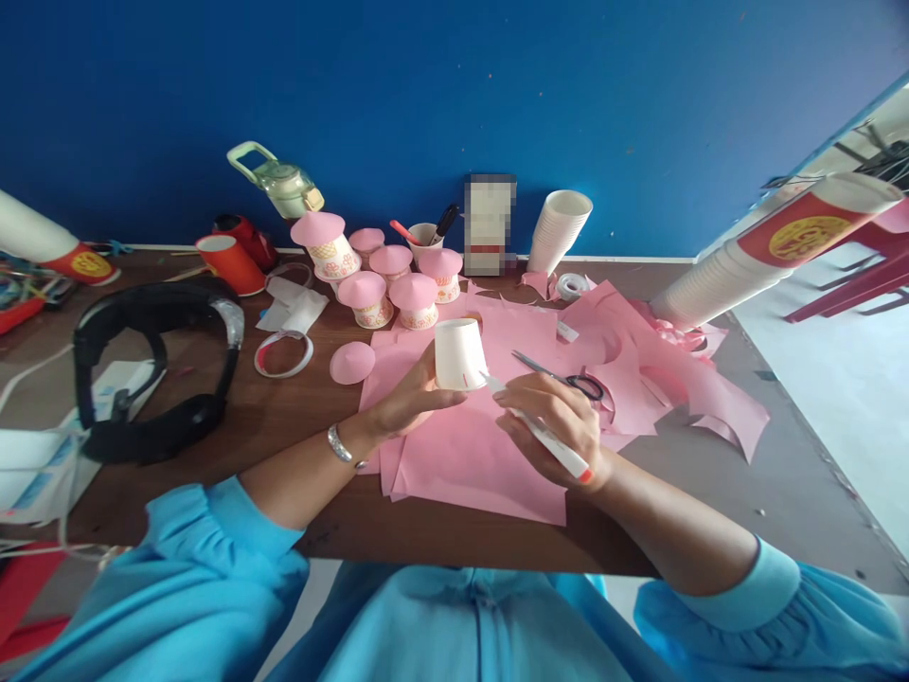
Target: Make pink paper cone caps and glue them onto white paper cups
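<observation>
My left hand (pixel 413 398) is closed around a white paper cup (pixel 458 352), held upside down with its wide rim toward me. A small red mark shows on the cup's wall near that rim. In my right hand (pixel 558 421) is a white marker pen (pixel 550 443) with a red end; its tip is at or very close to the cup's lower right side. Below both hands lie pink paper sheets (pixel 469 455). Scissors (pixel 561 371) rest on the paper just beyond my right hand.
Several decorated cups with pink cone tops (pixel 362 292) stand behind the left hand, near a loose pink cone (pixel 353 363). White cup stacks (pixel 561 230) stand at the back and right. A tape roll (pixel 284 354) and black headset-like band (pixel 152 369) lie left. Paper scraps (pixel 668 379) spread right.
</observation>
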{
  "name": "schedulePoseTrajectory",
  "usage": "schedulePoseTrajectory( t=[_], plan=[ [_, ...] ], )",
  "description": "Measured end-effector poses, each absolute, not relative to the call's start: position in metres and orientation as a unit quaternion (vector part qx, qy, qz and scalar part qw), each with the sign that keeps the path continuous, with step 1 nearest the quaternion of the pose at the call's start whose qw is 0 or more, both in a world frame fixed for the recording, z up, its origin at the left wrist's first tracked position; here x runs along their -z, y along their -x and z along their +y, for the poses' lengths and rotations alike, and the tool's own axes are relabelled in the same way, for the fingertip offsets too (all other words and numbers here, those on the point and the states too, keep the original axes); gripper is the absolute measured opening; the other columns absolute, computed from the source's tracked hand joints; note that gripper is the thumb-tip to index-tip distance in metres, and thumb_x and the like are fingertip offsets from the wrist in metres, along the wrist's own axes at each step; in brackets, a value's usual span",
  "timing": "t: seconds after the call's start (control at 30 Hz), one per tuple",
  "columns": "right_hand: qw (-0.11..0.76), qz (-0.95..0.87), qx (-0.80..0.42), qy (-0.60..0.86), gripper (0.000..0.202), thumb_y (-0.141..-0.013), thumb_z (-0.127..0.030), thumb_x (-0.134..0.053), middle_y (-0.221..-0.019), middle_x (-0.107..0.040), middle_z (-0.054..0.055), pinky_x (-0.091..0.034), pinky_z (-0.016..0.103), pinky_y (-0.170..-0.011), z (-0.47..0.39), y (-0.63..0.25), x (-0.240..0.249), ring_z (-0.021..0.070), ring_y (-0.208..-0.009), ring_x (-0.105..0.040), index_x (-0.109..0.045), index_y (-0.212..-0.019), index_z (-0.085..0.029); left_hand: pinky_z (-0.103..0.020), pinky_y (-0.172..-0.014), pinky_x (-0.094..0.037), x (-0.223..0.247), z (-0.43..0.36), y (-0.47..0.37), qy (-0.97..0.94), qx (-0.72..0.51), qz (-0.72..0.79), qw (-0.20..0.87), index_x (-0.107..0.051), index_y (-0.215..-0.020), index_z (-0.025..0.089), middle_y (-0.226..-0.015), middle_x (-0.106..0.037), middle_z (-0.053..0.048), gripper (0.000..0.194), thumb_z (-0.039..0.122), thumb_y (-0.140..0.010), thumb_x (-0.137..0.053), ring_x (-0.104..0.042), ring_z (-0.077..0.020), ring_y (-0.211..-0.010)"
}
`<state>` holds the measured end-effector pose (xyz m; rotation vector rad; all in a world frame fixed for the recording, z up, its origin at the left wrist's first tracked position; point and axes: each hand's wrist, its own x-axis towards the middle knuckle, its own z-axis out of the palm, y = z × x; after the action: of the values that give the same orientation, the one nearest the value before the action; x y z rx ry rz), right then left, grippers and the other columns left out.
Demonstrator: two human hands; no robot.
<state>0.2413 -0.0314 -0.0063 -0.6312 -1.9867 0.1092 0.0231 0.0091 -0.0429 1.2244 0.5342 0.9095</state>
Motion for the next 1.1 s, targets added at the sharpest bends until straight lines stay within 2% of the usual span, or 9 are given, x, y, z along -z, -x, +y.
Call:
schedulePoseTrajectory(
  t=[0.13, 0.27, 0.37, 0.53, 0.63, 0.83, 1.1],
  plan=[
    [0.51, -0.812, -0.035, 0.28, 0.029, -0.094, -0.01, -0.062, -0.091, -0.073, 0.008, -0.061, 0.032, -0.064, -0.028, -0.243, 0.009, 0.0204, -0.077, -0.072, -0.065, -0.121, -0.021, -0.042, -0.102, -0.049, 0.044, 0.01, -0.024, -0.51, -0.413, 0.237, 0.716, -0.059, -0.141, 0.027, -0.11, -0.072, -0.006, 0.06, 0.028, -0.084, -0.08, -0.065, -0.0259, -0.111],
    [0.509, -0.818, -0.051, 0.263, 0.037, -0.092, -0.007, -0.063, -0.089, -0.075, 0.006, -0.062, 0.031, -0.067, -0.028, -0.24, 0.01, 0.0196, -0.074, -0.073, -0.063, -0.125, -0.023, -0.044, -0.104, -0.051, 0.049, 0.01, -0.022, -0.473, -0.408, 0.227, 0.747, -0.057, -0.144, 0.031, -0.109, -0.073, -0.005, 0.066, 0.028, -0.083, -0.081, -0.068, -0.0257, -0.111],
    [0.51, -0.817, -0.051, 0.262, 0.035, -0.092, -0.008, -0.062, -0.09, -0.076, 0.006, -0.063, 0.032, -0.068, -0.028, -0.239, 0.009, 0.0201, -0.076, -0.074, -0.063, -0.124, -0.023, -0.042, -0.101, -0.054, 0.05, 0.009, -0.021, -0.467, -0.404, 0.227, 0.753, -0.055, -0.145, 0.032, -0.111, -0.074, -0.004, 0.07, 0.027, -0.081, -0.083, -0.07, -0.0238, -0.107],
    [0.505, -0.825, -0.06, 0.248, 0.031, -0.093, -0.009, -0.063, -0.093, -0.076, 0.009, -0.064, 0.032, -0.072, -0.03, -0.237, 0.012, 0.0204, -0.082, -0.076, -0.062, -0.122, -0.02, -0.042, -0.102, -0.054, 0.042, 0.006, -0.023, -0.485, -0.376, 0.241, 0.752, -0.054, -0.147, 0.029, -0.117, -0.074, -0.007, 0.073, 0.028, -0.081, -0.084, -0.069, -0.0264, -0.114],
    [0.506, -0.826, -0.064, 0.239, 0.031, -0.093, -0.011, -0.063, -0.094, -0.077, 0.009, -0.066, 0.034, -0.075, -0.03, -0.236, 0.013, 0.0214, -0.085, -0.077, -0.062, -0.123, -0.02, -0.045, -0.102, -0.054, 0.038, 0.007, -0.024, -0.501, -0.369, 0.238, 0.746, -0.056, -0.146, 0.028, -0.121, -0.074, -0.009, 0.067, 0.031, -0.084, -0.082, -0.068, -0.0292, -0.119],
    [0.509, -0.822, -0.08, 0.244, 0.029, -0.092, -0.009, -0.062, -0.087, -0.076, 0.006, -0.063, 0.033, -0.068, -0.032, -0.239, 0.01, 0.0203, -0.077, -0.075, -0.063, -0.119, -0.021, -0.049, -0.102, -0.054, 0.043, 0.009, -0.021, -0.52, -0.375, 0.223, 0.734, -0.057, -0.146, 0.029, -0.125, -0.073, -0.01, 0.069, 0.034, -0.082, -0.084, -0.067, -0.0327, -0.121],
    [0.506, -0.827, -0.065, 0.235, 0.022, -0.091, -0.007, -0.062, -0.077, -0.073, 0.004, -0.06, 0.03, -0.062, -0.033, -0.237, 0.008, 0.0184, -0.065, -0.071, -0.063, -0.109, -0.019, -0.042, -0.096, -0.053, 0.039, 0.009, -0.021, -0.524, -0.358, 0.225, 0.739, -0.054, -0.147, 0.027, -0.123, -0.073, -0.01, 0.073, 0.029, -0.081, -0.084, -0.067, -0.0293, -0.115]
  ],
)
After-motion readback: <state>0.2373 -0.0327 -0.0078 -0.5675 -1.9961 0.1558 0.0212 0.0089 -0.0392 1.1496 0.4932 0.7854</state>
